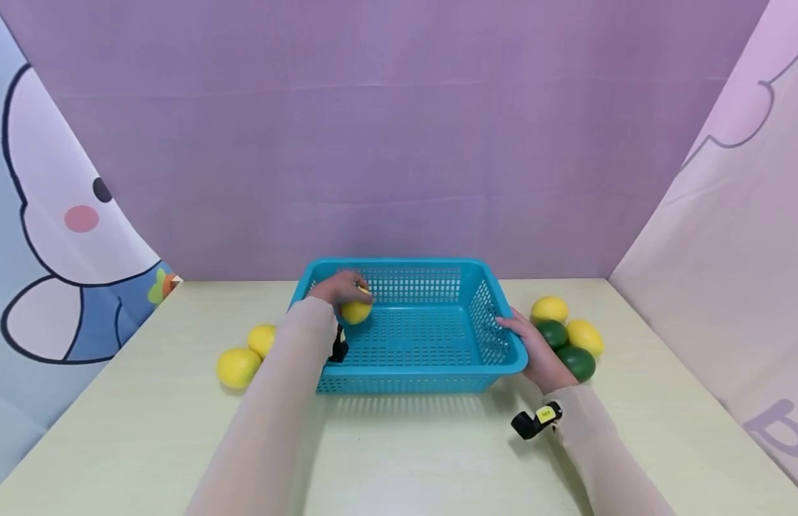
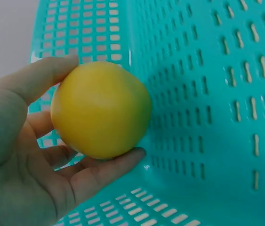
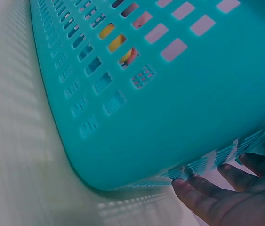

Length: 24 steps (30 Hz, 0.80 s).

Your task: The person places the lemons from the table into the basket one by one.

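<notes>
A blue-green plastic basket (image 1: 399, 370) with slotted walls stands on the table, and its right end is tilted toward me slightly. Over the left part of its inside, my left hand (image 1: 342, 288) holds a yellow lemon (image 1: 357, 309). In the left wrist view the thumb lies on one side of that lemon (image 2: 99, 110) and the fingers curl under the other, close to the basket floor. My right hand (image 1: 534, 351) grips the basket's right end, thumb over the rim. Its fingers (image 3: 238, 179) lie along the outer wall in the right wrist view.
Two lemons (image 1: 238, 368) lie left of the basket, one partly behind my left sleeve. To the right, beside my right hand, are two more lemons (image 1: 584, 337) and two dark green fruits (image 1: 576, 363). A purple cloth (image 1: 399, 143) hangs behind the table.
</notes>
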### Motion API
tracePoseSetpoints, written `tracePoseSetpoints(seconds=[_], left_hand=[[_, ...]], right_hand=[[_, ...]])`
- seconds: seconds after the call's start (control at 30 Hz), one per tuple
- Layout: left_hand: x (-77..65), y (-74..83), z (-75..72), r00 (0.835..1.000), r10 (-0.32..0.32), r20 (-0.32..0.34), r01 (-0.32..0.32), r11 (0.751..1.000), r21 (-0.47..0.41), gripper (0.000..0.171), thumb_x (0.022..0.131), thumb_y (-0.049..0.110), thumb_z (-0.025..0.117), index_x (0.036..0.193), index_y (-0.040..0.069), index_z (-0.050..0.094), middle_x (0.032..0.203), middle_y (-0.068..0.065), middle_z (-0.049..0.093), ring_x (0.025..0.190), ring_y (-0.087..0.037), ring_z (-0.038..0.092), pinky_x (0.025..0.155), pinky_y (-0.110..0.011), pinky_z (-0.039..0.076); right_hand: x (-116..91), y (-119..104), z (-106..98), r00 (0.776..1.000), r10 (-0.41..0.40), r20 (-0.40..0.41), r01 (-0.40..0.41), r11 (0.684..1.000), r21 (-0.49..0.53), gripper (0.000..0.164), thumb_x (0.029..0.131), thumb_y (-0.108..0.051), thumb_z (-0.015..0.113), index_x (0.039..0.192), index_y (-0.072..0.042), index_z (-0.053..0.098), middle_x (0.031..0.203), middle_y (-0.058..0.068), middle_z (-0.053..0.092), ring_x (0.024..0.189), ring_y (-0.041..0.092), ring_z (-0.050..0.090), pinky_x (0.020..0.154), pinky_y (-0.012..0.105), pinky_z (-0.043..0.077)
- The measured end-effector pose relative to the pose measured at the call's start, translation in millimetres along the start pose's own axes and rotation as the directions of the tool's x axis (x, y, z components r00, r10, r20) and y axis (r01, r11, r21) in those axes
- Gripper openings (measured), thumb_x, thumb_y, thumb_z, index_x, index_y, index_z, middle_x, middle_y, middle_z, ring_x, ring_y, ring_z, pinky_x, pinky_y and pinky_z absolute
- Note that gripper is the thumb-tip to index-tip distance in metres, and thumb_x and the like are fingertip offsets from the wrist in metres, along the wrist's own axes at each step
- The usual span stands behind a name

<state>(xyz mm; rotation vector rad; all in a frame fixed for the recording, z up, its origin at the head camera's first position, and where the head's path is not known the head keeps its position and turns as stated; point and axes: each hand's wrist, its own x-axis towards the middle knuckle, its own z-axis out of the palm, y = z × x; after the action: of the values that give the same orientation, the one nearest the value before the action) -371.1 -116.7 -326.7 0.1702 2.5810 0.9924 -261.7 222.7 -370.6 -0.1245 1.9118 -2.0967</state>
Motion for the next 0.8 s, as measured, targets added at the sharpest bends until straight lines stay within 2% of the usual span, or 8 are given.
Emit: tracePoseSetpoints(seconds=[0.1,0.23,0.5,0.7,0.8], left_hand=[[0.7,-3.4,0.3,0.999,-0.044,0.005,0.044,0.999,0.026,0.047,0.091,0.027,0.06,0.132,0.007,0.048,0.127,-0.016,0.045,0.104,-0.032,0.049,0.074,-0.041,0.054],[0.4,-5.3,-0.7,0.998,-0.059,0.011,0.058,0.996,0.061,0.045,0.091,0.03,0.06,0.128,0.006,0.05,0.12,-0.016,0.05,0.098,-0.029,0.051,0.067,-0.037,0.052],[4.7,-9.5,-1.1,0.993,-0.11,0.04,0.104,0.987,0.124,0.048,0.089,0.031,0.063,0.129,0.008,0.052,0.123,-0.014,0.051,0.102,-0.029,0.051,0.073,-0.036,0.051],[7.6,-8.8,0.8,0.991,-0.128,0.032,0.122,0.983,0.139,0.046,0.088,0.031,0.063,0.127,0.009,0.054,0.119,-0.013,0.053,0.101,-0.028,0.051,0.073,-0.036,0.05],[6.6,-8.0,0.6,0.992,-0.118,0.039,0.112,0.983,0.143,0.045,0.088,0.031,0.063,0.126,0.008,0.054,0.117,-0.013,0.054,0.1,-0.028,0.051,0.073,-0.036,0.05]], right_hand=[[0.2,1.0,-1.0,1.0,-0.014,0.015,0.014,1.0,-0.001,0.061,0.101,-0.027,0.031,0.153,-0.019,-0.001,0.155,0.02,0.007,0.137,0.043,0.019,0.107,0.057,0.027],[0.6,2.2,-1.7,0.999,-0.022,0.025,0.022,1.0,0.007,0.062,0.101,-0.026,0.031,0.153,-0.018,-0.002,0.154,0.021,0.008,0.136,0.044,0.02,0.106,0.057,0.028],[1.0,1.6,-1.0,1.0,-0.01,0.011,0.01,1.0,0.011,0.062,0.101,-0.027,0.032,0.153,-0.02,-0.002,0.155,0.02,0.008,0.136,0.043,0.02,0.107,0.057,0.026],[0.1,1.5,-1.3,1.0,-0.012,0.01,0.012,1.0,-0.001,0.063,0.101,-0.028,0.032,0.153,-0.02,-0.002,0.155,0.02,0.008,0.136,0.043,0.021,0.107,0.057,0.027],[0.3,1.9,-1.2,1.0,-0.015,0.013,0.015,1.0,0.002,0.062,0.101,-0.028,0.032,0.153,-0.02,-0.001,0.154,0.02,0.009,0.136,0.043,0.021,0.107,0.057,0.028]])
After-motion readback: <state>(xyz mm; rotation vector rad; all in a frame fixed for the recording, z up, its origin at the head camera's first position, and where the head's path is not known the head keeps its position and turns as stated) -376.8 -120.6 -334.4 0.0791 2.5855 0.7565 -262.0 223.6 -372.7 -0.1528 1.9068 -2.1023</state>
